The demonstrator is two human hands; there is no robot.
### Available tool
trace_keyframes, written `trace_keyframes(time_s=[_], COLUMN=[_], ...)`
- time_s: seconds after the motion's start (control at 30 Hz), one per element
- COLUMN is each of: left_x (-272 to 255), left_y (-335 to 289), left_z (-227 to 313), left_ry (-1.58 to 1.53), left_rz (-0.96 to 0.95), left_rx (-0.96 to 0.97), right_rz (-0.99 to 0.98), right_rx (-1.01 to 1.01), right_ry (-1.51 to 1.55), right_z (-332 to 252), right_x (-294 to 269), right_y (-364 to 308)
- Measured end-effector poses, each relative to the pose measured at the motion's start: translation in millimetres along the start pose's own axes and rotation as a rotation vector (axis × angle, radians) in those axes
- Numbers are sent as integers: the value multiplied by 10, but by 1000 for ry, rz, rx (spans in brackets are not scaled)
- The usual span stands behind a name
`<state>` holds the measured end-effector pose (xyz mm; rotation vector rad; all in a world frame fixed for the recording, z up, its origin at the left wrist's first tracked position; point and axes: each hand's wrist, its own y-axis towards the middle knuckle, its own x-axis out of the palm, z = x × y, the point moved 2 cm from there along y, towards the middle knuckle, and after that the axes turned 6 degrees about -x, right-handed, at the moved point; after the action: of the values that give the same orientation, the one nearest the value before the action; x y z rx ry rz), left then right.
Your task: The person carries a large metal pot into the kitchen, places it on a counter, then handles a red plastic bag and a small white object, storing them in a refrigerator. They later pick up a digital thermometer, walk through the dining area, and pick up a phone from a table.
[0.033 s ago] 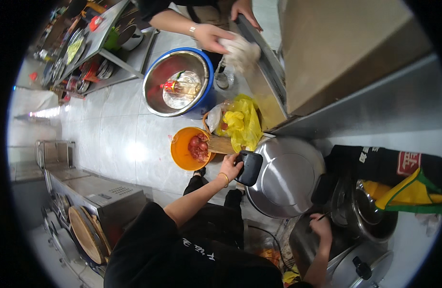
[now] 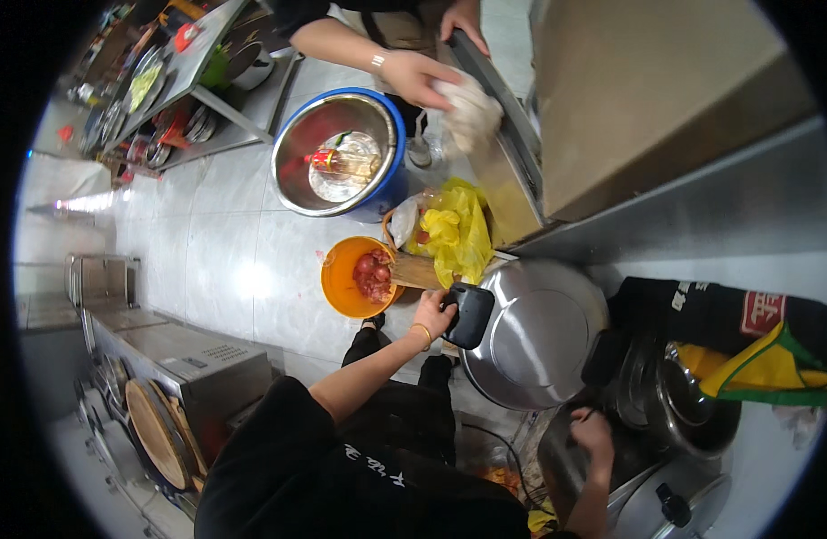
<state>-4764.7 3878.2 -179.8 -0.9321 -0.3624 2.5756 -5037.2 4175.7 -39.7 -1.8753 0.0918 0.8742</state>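
Note:
My left hand (image 2: 434,314) is closed round one black handle (image 2: 468,316) of a large round steel pot (image 2: 539,346). The pot's other black handle (image 2: 604,356) points toward the right side. Down at the right, my right hand (image 2: 594,431) has its fingers curled above a dark flat surface (image 2: 566,458). A small dark bit shows at its fingertips, too small to name. Left of the pot, an orange bucket (image 2: 342,278) holds raw red meat. Beside it, a yellow plastic bag (image 2: 467,234) lies by a wooden board (image 2: 415,271).
A co-worker's hand (image 2: 418,76) holds a whitish cloth (image 2: 472,112) against a steel edge. A steel basin (image 2: 292,193) sits in a blue tub (image 2: 391,193). Dark pans (image 2: 638,382) and a lid (image 2: 696,503) stand at right. Round wooden boards (image 2: 153,436) are at lower left.
My right hand has shifted slightly left and up. The co-worker's hand and cloth have moved a little right and nearer. My left hand stays on the pot handle.

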Motion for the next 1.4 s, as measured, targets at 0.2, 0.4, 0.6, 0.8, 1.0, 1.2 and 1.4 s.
trace_keyframes(time_s=[0.2,0.4,0.6,0.8,1.0,1.2,1.4], left_x=[84,-185,-866,-1139,-789,-188,-151], left_y=[73,18,-536,-1284,-1864,-2391,-2250], left_z=[56,265,1245,2660,3763,4436,3832], left_ry=[-54,-122,-314,-391,-221,-238,-243], left_rz=[-98,-269,-466,-797,-872,-871,-913], left_rx=[-259,-362,-225,150,820,988,1130], right_rz=[211,643,579,577,728,1058,1206], right_rx=[0,-77,-216,-522,-540,-418,-351], right_ry=[-176,-211,314,280,323,748,761], right_z=[-209,442,266,-440,-558,9,858], right_x=[-492,-1117,-800,-424,-363,-401,-612], right_y=[-344,60,-47,-985,-1735,-1610,-1391])
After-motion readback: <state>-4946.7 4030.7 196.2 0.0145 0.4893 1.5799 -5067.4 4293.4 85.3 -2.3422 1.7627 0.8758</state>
